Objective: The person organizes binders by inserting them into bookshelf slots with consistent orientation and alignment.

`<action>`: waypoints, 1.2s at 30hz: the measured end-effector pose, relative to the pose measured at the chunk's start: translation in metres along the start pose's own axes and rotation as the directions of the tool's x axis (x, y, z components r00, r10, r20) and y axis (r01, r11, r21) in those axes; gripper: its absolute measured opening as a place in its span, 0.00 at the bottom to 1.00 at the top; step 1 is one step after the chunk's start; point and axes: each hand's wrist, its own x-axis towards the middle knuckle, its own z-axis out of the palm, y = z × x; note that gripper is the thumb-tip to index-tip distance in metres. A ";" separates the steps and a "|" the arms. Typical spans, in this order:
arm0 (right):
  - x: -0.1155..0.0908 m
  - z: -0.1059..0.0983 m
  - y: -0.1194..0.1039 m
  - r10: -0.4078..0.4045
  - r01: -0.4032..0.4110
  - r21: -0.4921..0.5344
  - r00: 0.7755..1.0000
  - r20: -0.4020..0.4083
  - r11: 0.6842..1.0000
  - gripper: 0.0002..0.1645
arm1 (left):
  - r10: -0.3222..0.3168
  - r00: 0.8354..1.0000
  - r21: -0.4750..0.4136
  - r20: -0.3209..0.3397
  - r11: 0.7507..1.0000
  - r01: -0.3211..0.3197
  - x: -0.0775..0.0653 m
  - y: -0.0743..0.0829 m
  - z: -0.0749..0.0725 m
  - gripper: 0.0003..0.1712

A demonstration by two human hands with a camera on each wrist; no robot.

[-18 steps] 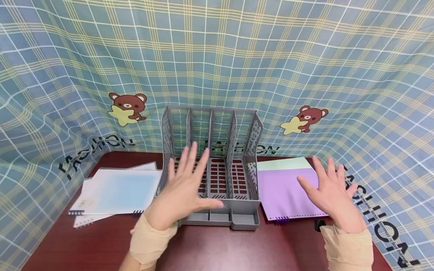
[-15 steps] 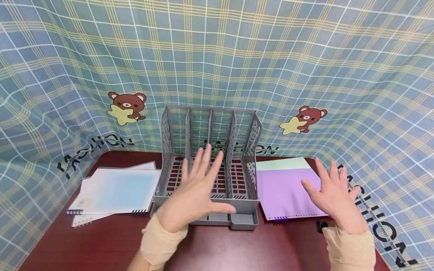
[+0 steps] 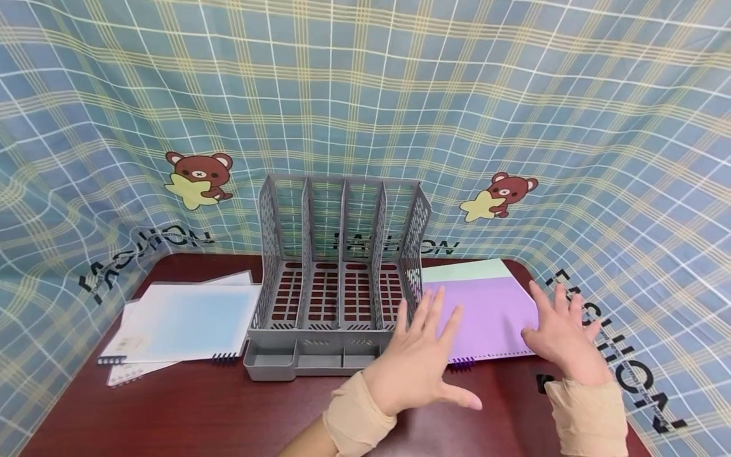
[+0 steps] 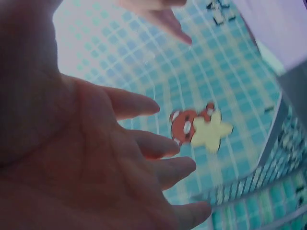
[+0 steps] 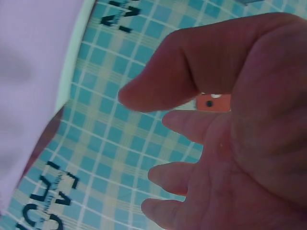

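Observation:
A purple spiral notebook (image 3: pixel 485 311) lies on the right of the table, over a pale green one (image 3: pixel 462 271). My left hand (image 3: pixel 414 362), fingers spread, hovers at the purple notebook's left side and overlaps the grey file organizer's front right corner. At that notebook's right edge is my right hand (image 3: pixel 562 336), thumb bent toward the cover and the other fingers extended. Both palms hold nothing in the wrist views. The grey file organizer (image 3: pixel 271 336) stands mid-table, with upright dividers and small front trays; its right front tray is hidden behind my left hand.
Left of the organizer lies a blue-and-white spiral notebook (image 3: pixel 194 320) on top of a paler one (image 3: pixel 137 371). A small black object (image 3: pixel 541 383) sits beside my right wrist. Plaid cloth (image 3: pixel 342 101) with bear prints encloses the dark red table (image 3: pixel 188 412).
My left hand has swept right, from in front of the organizer to the purple notebook. My right hand has stayed near that notebook, its thumb now more bent. The view has shifted slightly right.

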 end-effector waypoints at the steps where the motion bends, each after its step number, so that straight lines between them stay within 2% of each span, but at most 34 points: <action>1: 0.002 0.002 0.002 0.008 -0.008 -0.003 1.000 0.010 1.000 0.58 | 0.004 1.000 0.007 0.001 1.000 -0.004 0.003 0.003 0.005 0.74; 5: 0.007 0.010 0.012 0.040 -0.039 -0.007 0.997 0.066 0.999 0.63 | 0.014 1.000 0.027 0.007 1.000 -0.014 0.017 0.016 0.027 0.74; 8: 0.010 0.017 0.023 0.053 -0.052 -0.012 0.994 0.092 0.999 0.65 | 0.019 0.999 0.027 0.043 0.999 -0.020 0.028 0.029 0.042 0.72; 13: 0.014 0.028 0.041 0.047 -0.042 -0.034 0.990 0.136 0.999 0.63 | 0.022 0.993 0.018 0.118 1.000 -0.024 0.043 0.049 0.062 0.67; 16: 0.016 0.035 0.045 0.026 -0.018 -0.048 0.984 0.176 0.999 0.59 | 0.009 0.990 -0.011 0.138 1.000 -0.008 0.054 0.056 0.077 0.62; 22: 0.025 0.053 0.041 0.025 -0.013 -0.054 0.975 0.219 0.998 0.56 | -0.070 0.992 -0.052 0.104 0.996 0.076 0.079 0.059 0.103 0.50; 27: 0.028 0.060 0.040 0.035 -0.022 -0.059 0.973 0.229 0.998 0.52 | -0.148 0.978 -0.048 0.148 0.987 0.157 0.091 0.059 0.116 0.48; 33: 0.030 0.067 0.041 0.050 -0.037 -0.068 0.978 0.201 0.997 0.50 | -0.216 0.965 -0.023 0.151 0.975 0.222 0.096 0.057 0.131 0.51; 36: 0.030 0.071 0.039 0.064 -0.050 -0.074 0.977 0.202 0.996 0.51 | -0.236 0.960 -0.007 0.153 0.971 0.240 0.097 0.055 0.140 0.52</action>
